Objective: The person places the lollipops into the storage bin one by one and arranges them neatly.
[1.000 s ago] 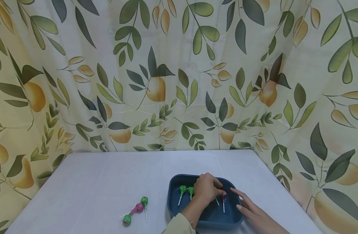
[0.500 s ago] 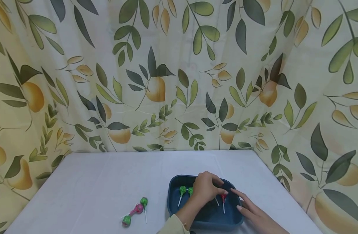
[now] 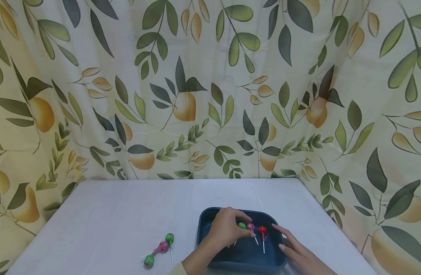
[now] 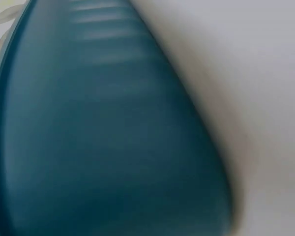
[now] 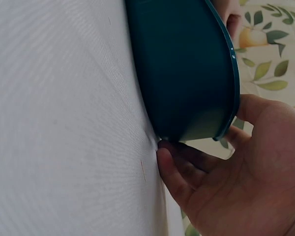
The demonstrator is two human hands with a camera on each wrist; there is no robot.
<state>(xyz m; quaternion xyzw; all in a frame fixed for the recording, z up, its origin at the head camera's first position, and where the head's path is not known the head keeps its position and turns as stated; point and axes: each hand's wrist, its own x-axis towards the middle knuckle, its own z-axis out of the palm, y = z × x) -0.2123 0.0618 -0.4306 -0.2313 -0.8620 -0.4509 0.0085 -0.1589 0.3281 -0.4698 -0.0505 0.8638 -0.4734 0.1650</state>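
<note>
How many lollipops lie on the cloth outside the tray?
3, all left of the tray: near green lollipop, pink lollipop between, far green lollipop.

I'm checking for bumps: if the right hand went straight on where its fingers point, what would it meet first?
The dark blue tray, at its right end: the right hand appears to touch it there, though each finger's exact contact is unclear.

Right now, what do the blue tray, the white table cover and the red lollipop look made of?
Blue tray: probably plastic, satin, from its smooth molded walls and soft highlights. White table cover: likely woven fabric, matte, from fine weave and creases in the right wrist view. Red lollipop: perhaps film-wrapped, looking slightly shiny; its white stick could be paper or plastic.
</note>
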